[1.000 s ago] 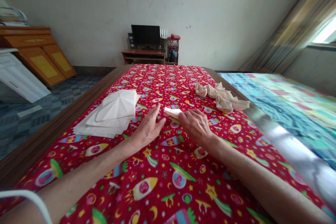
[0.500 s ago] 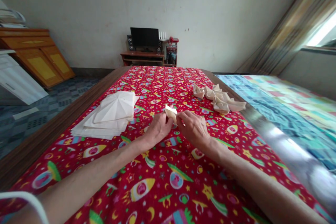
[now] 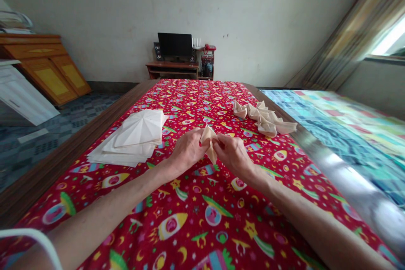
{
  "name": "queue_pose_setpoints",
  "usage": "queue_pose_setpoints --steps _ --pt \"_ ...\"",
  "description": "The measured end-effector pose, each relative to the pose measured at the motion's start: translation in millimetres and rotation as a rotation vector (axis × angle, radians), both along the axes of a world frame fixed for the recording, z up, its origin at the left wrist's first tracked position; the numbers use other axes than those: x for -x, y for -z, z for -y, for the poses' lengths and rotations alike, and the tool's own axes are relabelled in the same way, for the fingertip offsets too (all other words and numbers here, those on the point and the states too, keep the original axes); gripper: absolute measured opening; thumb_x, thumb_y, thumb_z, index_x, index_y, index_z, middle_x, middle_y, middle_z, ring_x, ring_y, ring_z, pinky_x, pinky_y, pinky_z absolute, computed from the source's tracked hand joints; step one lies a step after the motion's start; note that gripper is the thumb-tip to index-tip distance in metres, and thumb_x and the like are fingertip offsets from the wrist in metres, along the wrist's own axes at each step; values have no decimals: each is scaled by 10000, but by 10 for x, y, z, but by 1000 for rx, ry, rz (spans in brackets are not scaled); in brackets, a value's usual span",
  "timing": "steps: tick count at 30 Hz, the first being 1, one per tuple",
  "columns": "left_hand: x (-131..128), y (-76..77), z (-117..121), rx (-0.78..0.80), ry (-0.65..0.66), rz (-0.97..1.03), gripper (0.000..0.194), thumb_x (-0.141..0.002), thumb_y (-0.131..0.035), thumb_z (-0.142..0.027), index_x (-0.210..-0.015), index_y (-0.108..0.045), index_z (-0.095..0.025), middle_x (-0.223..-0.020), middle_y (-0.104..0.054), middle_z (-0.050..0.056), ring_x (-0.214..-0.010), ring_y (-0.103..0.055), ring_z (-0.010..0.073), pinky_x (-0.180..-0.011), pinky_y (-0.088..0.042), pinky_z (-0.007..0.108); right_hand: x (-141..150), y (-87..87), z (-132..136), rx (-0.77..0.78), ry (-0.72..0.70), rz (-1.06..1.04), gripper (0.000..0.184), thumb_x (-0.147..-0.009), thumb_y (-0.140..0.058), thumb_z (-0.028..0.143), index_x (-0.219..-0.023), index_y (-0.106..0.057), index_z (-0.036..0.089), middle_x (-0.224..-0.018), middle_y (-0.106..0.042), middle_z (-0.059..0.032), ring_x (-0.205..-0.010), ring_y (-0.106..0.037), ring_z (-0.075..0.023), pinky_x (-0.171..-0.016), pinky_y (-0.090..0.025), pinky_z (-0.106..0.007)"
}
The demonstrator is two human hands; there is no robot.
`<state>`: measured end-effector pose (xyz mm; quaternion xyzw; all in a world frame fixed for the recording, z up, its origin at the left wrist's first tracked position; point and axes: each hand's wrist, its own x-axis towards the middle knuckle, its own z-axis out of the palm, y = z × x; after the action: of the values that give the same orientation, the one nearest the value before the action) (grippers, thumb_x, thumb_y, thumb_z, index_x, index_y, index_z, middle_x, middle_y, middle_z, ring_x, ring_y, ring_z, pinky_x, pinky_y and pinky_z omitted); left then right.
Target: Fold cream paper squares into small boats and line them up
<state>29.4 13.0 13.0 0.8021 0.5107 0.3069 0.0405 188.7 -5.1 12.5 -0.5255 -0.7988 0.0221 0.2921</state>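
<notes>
A partly shaped paper piece (image 3: 208, 135) is pinched by the left hand (image 3: 189, 147) and the right hand (image 3: 233, 152) over the red tablecloth (image 3: 196, 97), on whose right side folded paper shapes (image 3: 266, 125) seem finished, while on its left creased paper sheets (image 3: 139, 130) apparently remain to be folded.

one paper stack (image 3: 139, 133), one monitor (image 3: 175, 45)

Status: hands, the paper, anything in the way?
Left hand and right hand both gripping the folded paper. Paper creased, partly hidden by fingers. Sheet stack off left, folded pieces off right, neither touching the hands.
</notes>
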Motion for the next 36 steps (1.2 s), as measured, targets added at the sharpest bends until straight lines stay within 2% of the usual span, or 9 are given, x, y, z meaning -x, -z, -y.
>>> queue_pose_setpoints --steps 5,8,13,16,18,22,26,31,36 --pt "-27 108 -18 181 45 102 177 -801 -519 -246 -699 -638 -163 -618 -654 28 -556 -595 145 -498 -368 211 12 46 -6 13 89 120 216 -843 -475 346 -805 -629 200 -620 -632 0 -538 -528 -125 -520 -250 -237" --pt "-24 115 -20 182 78 140 178 -793 -495 -179 -789 -673 -172 -704 -696 25 -610 -618 149 -550 -415 210 3 54 -38 52 147 225 216 -837 -463 321 -859 -646 210 -668 -662 -21 -577 -565 -143 -520 -239 -251" --pt "64 142 -53 168 198 124 314 -789 -452 -88 -921 -705 -219 -889 -715 16 -806 -651 168 -704 -468 232 -39 12 -64 126 203 324 218 -836 -452 265 -835 -666 223 -726 -675 -39 -628 -589 -157 -514 -223 -263" --pt "116 179 -42 110 130 -14 279 -800 -491 -119 -919 -712 -239 -855 -681 22 -808 -630 181 -709 -466 251 -91 19 -50 157 144 363 205 -846 -455 247 -818 -657 221 -716 -662 -28 -623 -579 -145 -509 -227 -263" --pt "137 196 -17 57 114 -108 263 -806 -509 -138 -940 -707 -248 -869 -640 26 -809 -609 175 -675 -459 239 -130 47 -38 140 74 388 200 -859 -450 228 -874 -650 230 -756 -655 -20 -643 -576 -136 -513 -240 -257" --pt "163 210 13 25 174 -228 324 -867 -459 -178 -1111 -647 -279 -927 -570 25 -788 -579 143 -613 -443 206 -200 112 -32 60 -10 504 241 -906 -414 236 -1030 -620 242 -855 -618 -45 -711 -565 -156 -521 -267 -255" --pt "184 201 14 -5 229 -360 376 -903 -396 -184 -1220 -565 -297 -927 -521 21 -765 -552 138 -587 -440 198 -263 135 -43 14 -79 606 268 -933 -373 232 -1100 -583 229 -896 -580 -76 -776 -547 -184 -523 -284 -262" --pt "168 163 29 -66 273 -501 403 -894 -377 -140 -1257 -515 -245 -966 -498 61 -867 -530 187 -697 -473 263 -297 132 -29 -16 -114 641 262 -941 -367 237 -1120 -558 218 -929 -560 -87 -798 -533 -191 -542 -306 -266" --pt "115 145 -59 -9 305 -513 430 -835 -454 -148 -1260 -503 -196 -1012 -495 96 -907 -522 221 -758 -476 325 -266 128 -16 -8 -104 630 248 -939 -364 213 -1087 -562 207 -952 -555 -96 -822 -529 -190 -557 -327 -260"
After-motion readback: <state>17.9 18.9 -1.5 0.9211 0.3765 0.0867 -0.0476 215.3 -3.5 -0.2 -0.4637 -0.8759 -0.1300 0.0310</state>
